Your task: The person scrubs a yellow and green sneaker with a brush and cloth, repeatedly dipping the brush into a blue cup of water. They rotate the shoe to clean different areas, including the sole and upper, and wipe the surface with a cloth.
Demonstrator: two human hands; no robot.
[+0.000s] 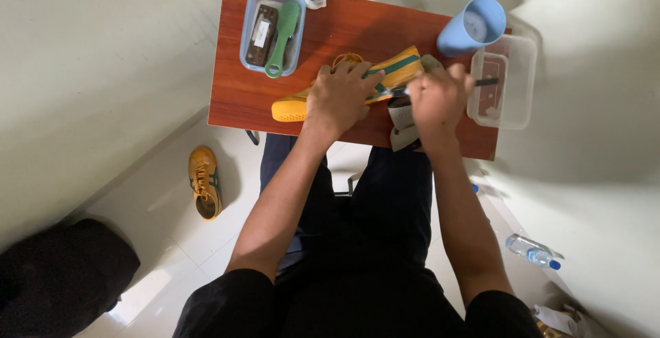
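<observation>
Green brush (282, 35) in clear tub (251, 9), beside left hand (340, 97)

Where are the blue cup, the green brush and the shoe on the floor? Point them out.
blue cup (474, 27): head view, on its side wall.
green brush (284, 35): head view, on its handle.
shoe on the floor (204, 181): head view, on its laced top.

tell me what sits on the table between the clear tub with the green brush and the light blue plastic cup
In the head view, only bare reddish-brown wooden tabletop lies between the clear tub with the green brush and the light blue plastic cup.
</observation>
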